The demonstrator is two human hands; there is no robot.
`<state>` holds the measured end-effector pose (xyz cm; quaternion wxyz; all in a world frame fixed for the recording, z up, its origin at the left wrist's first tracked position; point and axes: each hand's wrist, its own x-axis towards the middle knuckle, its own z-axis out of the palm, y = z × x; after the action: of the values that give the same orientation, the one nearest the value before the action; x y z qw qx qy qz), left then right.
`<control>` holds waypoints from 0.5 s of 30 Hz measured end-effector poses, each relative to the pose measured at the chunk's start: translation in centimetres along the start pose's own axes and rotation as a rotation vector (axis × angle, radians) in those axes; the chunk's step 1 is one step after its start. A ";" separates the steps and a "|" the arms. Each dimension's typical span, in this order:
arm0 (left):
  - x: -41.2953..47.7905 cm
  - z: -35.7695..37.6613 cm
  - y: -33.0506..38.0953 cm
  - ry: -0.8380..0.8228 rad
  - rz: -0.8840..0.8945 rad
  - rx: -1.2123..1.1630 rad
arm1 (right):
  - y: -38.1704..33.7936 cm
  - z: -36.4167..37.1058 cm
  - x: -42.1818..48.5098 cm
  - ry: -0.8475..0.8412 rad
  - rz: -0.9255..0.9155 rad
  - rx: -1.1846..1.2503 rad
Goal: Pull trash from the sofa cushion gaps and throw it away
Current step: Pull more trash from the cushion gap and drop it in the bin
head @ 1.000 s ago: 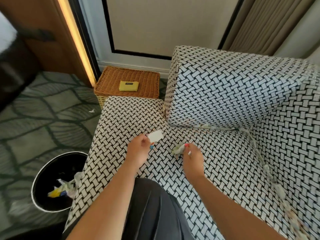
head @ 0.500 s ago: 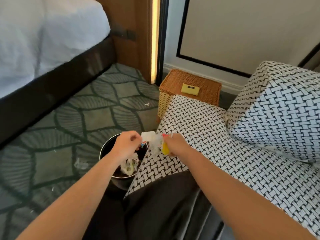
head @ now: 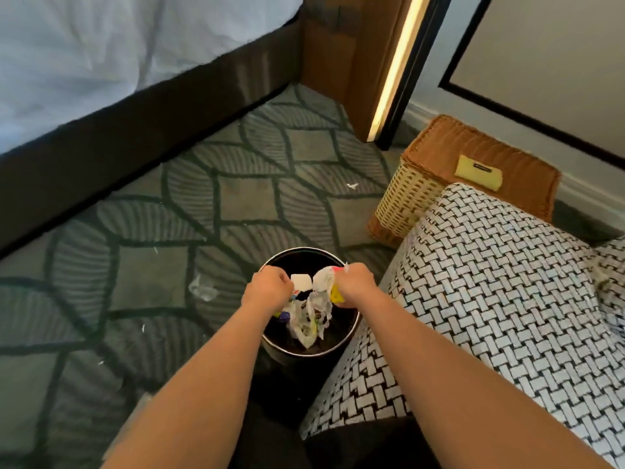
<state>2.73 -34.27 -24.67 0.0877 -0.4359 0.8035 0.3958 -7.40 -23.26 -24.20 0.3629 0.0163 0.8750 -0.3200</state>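
In the lower centre of the frame you hold both hands over the black trash bin (head: 304, 255), just beside the sofa seat (head: 490, 282): your left hand (head: 269, 290) pinches a small white card (head: 301, 282), and your right hand (head: 355, 282) grips a crumpled wrapper (head: 324, 282).

Curled fingers, covered rim, cropped furniture

The left hand (head: 269, 290) shows only its back, so its fingertips are hidden, as is part of the small white rectangular scrap (head: 301, 282) it grips. The right hand (head: 355, 286) covers part of the crumpled clear and yellow wrapper (head: 324, 282) it holds. Both forearms hide stretches of the rim of the round black waste bin (head: 297, 262), whose litter is too blurred to sort. The frame edge cuts off the black-and-white woven-pattern sofa (head: 490, 282) and the white-sheeted bed (head: 101, 62). The label on the flat yellow pouch (head: 478, 172) is unreadable.
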 end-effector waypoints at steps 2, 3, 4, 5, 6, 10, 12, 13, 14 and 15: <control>1.5 0.6 -0.4 -0.043 -0.017 0.044 | 0.7 0.7 1.4 -0.018 0.017 -0.069; 2.0 0.8 -0.4 -0.066 -0.016 0.057 | 0.7 1.0 1.7 -0.034 0.013 -0.103; 2.5 0.9 -0.5 -0.087 -0.008 0.072 | 0.7 1.3 1.9 -0.050 0.004 -0.126; 2.8 1.1 -0.5 -0.112 0.001 0.093 | 0.8 1.7 2.2 -0.067 0.004 -0.119; 3.1 1.2 -0.5 -0.142 0.014 0.120 | 1.0 2.0 2.5 -0.091 0.012 -0.103; 3.6 1.8 -1.3 -0.319 0.020 0.205 | 1.3 2.3 1.9 -0.147 -0.001 -0.303; 3.2 1.8 -1.4 -0.347 0.024 0.215 | 1.1 2.0 1.7 -0.136 -0.052 -0.373; 3.1 1.7 -1.3 -0.336 0.040 0.215 | 1.0 1.6 1.5 -0.125 -0.095 -0.379; 2.9 1.7 -1.3 -0.317 0.057 0.208 | 1.0 1.3 1.3 -0.115 -0.139 -0.377; 2.6 1.5 -1.1 -0.299 0.080 0.198 | 1.0 0.9 0.9 -0.095 -0.186 -0.372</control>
<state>1.68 -35.16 -27.58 0.2329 -0.3293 0.8331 0.3785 -7.25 -23.17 -25.79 0.3693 -0.1471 0.8987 -0.1854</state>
